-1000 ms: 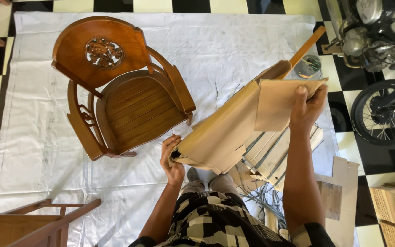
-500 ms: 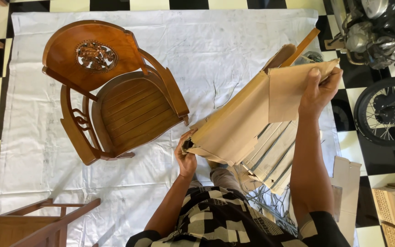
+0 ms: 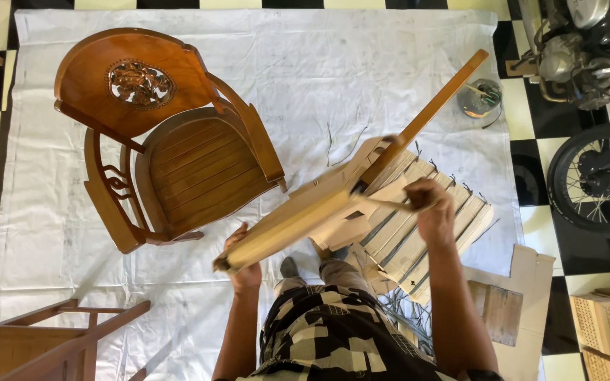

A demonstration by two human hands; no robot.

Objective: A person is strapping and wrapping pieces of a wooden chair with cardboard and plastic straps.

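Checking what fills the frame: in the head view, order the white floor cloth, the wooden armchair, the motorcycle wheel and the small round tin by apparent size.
1. White floor cloth
2. Wooden armchair
3. Motorcycle wheel, partly cut off by the frame edge
4. Small round tin

Armchair (image 3: 171,141) on floor sheet (image 3: 319,70), left. Cardboard-wrapped wooden piece (image 3: 305,212) centre, above sheet, between left hand (image 3: 243,264) and right hand (image 3: 428,208). Slatted panel (image 3: 425,226) beneath, right. Tin (image 3: 479,97) behind. Motorcycle (image 3: 587,106) far right.
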